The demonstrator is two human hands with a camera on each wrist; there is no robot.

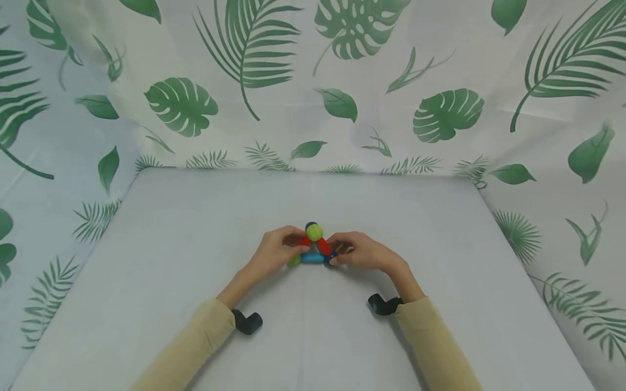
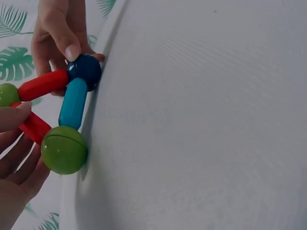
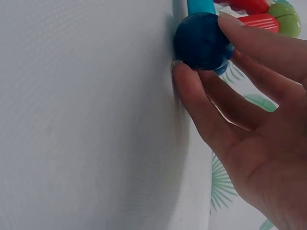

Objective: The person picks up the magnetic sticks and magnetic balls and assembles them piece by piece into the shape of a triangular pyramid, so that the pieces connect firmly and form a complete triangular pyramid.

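Observation:
A small triangle of toy building rods and balls stands on the table, between the two hands. Its base is a light blue rod, joining a green ball at the left to a dark blue ball at the right. Two red rods slope up to another green ball at the top; something dark blue shows behind that one. My left hand pinches the left red rod, its thumb in front. With thumb and fingers, my right hand holds the dark blue ball at the lower right corner.
Under the triangle is a white-covered table. A leaf-patterned cloth rises behind it and on both sides. Black devices are strapped at both wrists, by the beige sleeves.

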